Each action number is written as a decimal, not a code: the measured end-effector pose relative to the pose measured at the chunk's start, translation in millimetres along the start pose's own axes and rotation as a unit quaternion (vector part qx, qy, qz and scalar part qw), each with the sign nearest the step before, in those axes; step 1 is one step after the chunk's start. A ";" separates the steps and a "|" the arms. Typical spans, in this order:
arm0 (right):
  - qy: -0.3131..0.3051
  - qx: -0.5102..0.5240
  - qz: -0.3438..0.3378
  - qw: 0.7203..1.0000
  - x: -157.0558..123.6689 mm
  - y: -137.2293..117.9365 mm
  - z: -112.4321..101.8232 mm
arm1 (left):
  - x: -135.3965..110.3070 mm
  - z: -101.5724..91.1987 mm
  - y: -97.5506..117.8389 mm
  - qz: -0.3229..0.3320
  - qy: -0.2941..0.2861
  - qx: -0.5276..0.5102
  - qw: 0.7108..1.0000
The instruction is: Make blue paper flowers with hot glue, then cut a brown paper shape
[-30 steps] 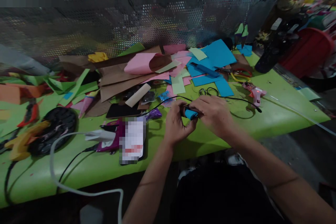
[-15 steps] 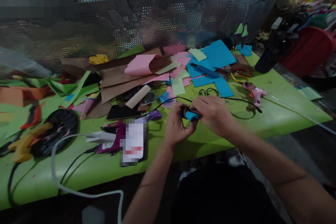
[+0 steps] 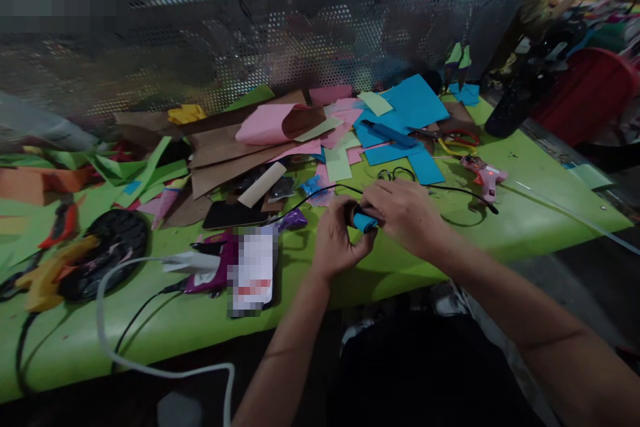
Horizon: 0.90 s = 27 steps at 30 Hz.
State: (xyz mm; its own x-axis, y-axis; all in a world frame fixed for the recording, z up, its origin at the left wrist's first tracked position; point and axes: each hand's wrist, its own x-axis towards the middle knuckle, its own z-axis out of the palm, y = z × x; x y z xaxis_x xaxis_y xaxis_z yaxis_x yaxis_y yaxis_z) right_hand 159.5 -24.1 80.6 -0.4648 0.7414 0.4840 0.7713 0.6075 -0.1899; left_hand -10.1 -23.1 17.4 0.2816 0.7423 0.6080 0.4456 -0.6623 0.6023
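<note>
A small blue roll (image 3: 365,221), dark along its upper side, is held low over the green table (image 3: 300,307). My left hand (image 3: 336,233) curls around it from the left, thumb under its lower edge. From the right, my right hand (image 3: 403,217) closes over its other end, the fingertips partly hidden behind the knuckles. Just beyond my hands lie scissors (image 3: 403,175), and a black cable (image 3: 320,192) runs behind them. A pink glue gun (image 3: 487,179) with a lit red light rests to the right.
Blue sheets (image 3: 417,103), pink felt-like material (image 3: 270,123) and brown pieces (image 3: 220,147) pile along the back. At left are a yellow glue gun (image 3: 50,277), a round black tray (image 3: 137,230) and a purple tissue pack (image 3: 220,273). A perforated metal panel (image 3: 300,33) stands behind.
My hands and the blue roll keep nearly the same pose; the view has shifted very slightly. In the far upper right, another person's arm has come into sight.
</note>
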 end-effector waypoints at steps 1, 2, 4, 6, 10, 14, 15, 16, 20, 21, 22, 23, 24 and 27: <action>0.000 0.003 0.001 1.000 0.2 0.1 0.1 | -0.1 0.0 -0.1 0.001 0.001 0.000 1.000; 0.000 0.007 0.003 1.000 0.4 0.3 0.3 | -0.3 0.1 -0.4 0.001 0.001 0.000 1.000; -0.002 0.013 0.010 1.000 0.7 0.7 0.8 | -0.9 0.2 -1.1 -0.004 -0.001 0.002 1.000; -0.011 0.017 0.017 1.000 1.0 0.9 0.9 | -1.5 0.3 -1.8 -0.011 -0.006 0.005 1.000; -0.030 0.021 0.026 0.999 2.9 -0.6 -1.3 | -2.1 0.3 -2.0 -0.018 -0.005 0.013 1.000; -0.042 0.018 0.044 0.998 6.0 -3.6 -5.6 | -2.0 -0.3 -0.6 -0.018 -0.009 0.017 1.000; -0.046 0.016 0.049 0.998 6.6 -4.1 -6.4 | -2.1 -0.4 -0.4 -0.019 -0.012 0.014 1.000; -0.048 0.013 0.053 0.997 7.0 -4.5 -7.1 | -2.2 -0.5 -0.2 -0.021 -0.013 0.013 1.000; -0.044 0.011 0.050 0.998 6.9 -3.6 -7.1 | -3.1 0.7 -1.0 -0.027 -0.011 0.010 1.000; -0.040 0.016 0.045 0.998 6.7 -3.0 -6.8 | -3.3 1.3 -1.4 -0.025 -0.008 0.009 1.000; -0.036 0.022 0.040 0.998 6.5 -2.3 -6.4 | -3.5 1.8 -1.8 -0.022 -0.005 0.007 1.000; -0.033 0.029 0.035 0.998 6.4 -1.8 -6.2 | -3.6 2.3 -2.1 -0.018 -0.001 0.006 1.000; -0.031 0.033 0.031 0.998 6.4 -1.2 -6.0 | -3.7 2.6 -2.4 -0.014 0.003 0.006 1.000; -0.039 0.028 0.021 0.999 6.3 0.2 -5.3 | -3.5 2.8 -2.5 -0.002 0.010 0.008 1.000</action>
State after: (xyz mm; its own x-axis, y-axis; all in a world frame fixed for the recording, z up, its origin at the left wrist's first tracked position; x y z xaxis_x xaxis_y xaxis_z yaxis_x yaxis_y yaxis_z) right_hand 159.0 -20.8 88.2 -0.4665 0.7855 0.4067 0.7663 0.5885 -0.2576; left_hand -9.8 -23.8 12.3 0.2625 0.7420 0.6169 0.4598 -0.6583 0.5960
